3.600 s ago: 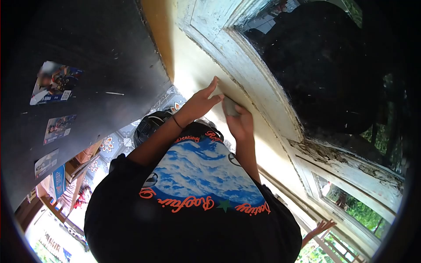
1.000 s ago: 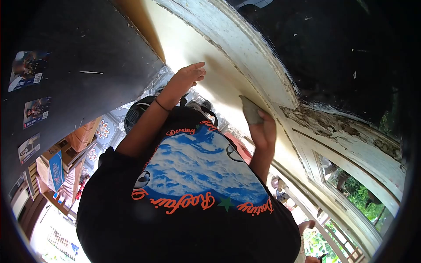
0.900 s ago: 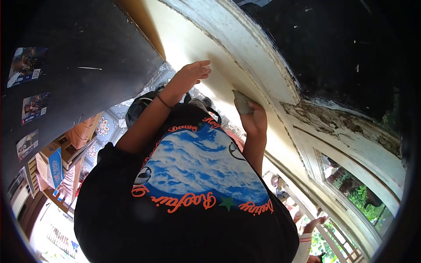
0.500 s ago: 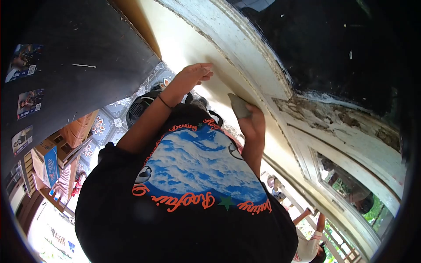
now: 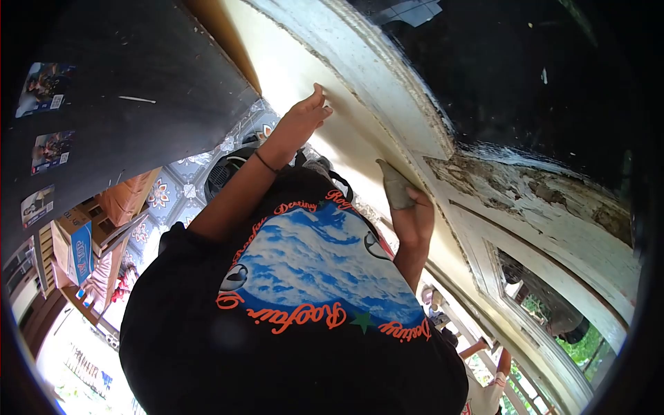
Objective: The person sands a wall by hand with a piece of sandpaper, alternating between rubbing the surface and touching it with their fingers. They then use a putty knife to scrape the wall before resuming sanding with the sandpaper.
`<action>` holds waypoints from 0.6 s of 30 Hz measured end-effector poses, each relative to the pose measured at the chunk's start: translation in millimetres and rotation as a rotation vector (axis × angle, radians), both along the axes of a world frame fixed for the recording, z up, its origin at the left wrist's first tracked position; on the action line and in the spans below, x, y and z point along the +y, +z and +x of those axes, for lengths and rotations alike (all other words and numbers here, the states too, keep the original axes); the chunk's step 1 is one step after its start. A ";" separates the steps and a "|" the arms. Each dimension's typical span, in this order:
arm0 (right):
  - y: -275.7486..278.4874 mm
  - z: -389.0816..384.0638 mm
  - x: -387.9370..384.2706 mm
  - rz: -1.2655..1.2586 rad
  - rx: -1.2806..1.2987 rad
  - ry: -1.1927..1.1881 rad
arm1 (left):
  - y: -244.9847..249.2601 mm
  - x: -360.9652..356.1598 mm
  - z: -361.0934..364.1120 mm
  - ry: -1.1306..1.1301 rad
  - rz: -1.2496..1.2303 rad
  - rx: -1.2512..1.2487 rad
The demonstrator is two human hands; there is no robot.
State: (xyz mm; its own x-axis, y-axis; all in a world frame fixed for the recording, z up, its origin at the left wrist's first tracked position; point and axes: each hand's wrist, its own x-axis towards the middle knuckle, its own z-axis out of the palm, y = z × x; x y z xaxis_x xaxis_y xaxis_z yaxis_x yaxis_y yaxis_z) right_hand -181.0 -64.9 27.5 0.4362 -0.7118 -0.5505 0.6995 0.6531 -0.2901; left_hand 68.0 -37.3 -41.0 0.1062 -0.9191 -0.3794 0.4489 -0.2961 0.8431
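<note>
My left hand (image 5: pixel 301 122), with a dark band at the wrist, reaches up to the pale wall panel (image 5: pixel 280 48). Its index finger is stretched out and the other fingers are partly bent, with nothing visible in them. Lower right, my right hand (image 5: pixel 418 220) grips a grey, slightly curved sheet (image 5: pixel 396 187) that looks like sandpaper. The sheet's narrow end points up along the panel, close to its surface. A black shirt (image 5: pixel 277 366) with a blue cloud print fills the middle of the view, between both arms.
A worn white wooden frame (image 5: pixel 387 62) with a rotten, peeling section (image 5: pixel 532 190) runs along the right. A dark board (image 5: pixel 131 62) with stickers stands left. Cardboard boxes (image 5: pixel 72 242) sit lower left on patterned tiles. Another person's arm (image 5: pixel 503 366) shows lower right.
My left hand's index finger has straightened upward along the panel. My right hand has shifted right and slightly down with the grey sheet, which is now turned more upright.
</note>
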 end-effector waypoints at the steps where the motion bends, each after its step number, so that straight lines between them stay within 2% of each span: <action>1: -6.8 -0.9 -2.9 -0.008 -0.001 -0.003 | 0.7 -4.3 -2.4 -0.013 0.004 -0.034; 3: -27.0 3.8 -4.0 -0.138 0.231 0.095 | 8.1 -8.8 -4.5 -0.014 0.010 -0.048; 4: -37.0 5.9 -2.7 -0.082 0.268 0.010 | 11.4 -8.4 -9.3 -0.022 0.016 -0.065; 5: -35.9 -2.3 0.6 -0.079 0.267 0.001 | 12.5 -7.3 -14.6 -0.031 0.018 -0.067; 7: -15.1 -5.8 -0.3 -0.095 0.134 0.042 | 16.1 -9.6 -13.5 0.013 0.041 -0.107; 8: 4.6 -10.9 2.9 -0.027 0.036 0.013 | 13.1 -8.3 -11.7 0.010 0.031 -0.100; 9: 21.3 -12.5 4.8 -0.078 0.074 0.030 | 13.3 -6.2 -12.8 0.004 0.031 -0.102; 11: 14.6 -17.9 1.1 -0.138 0.079 0.068 | 16.4 -10.2 -18.7 0.071 0.050 -0.056; 15: -92.0 -17.3 -6.3 -0.041 0.232 0.131 | 16.5 -8.4 -40.3 0.169 0.041 -0.016; 17: -45.2 17.2 4.9 -0.027 0.345 0.159 | 15.0 -6.0 -49.5 0.067 0.128 0.047; 18: -52.1 70.9 8.4 -0.023 0.369 0.165 | -6.0 -0.3 -9.6 0.093 0.163 0.071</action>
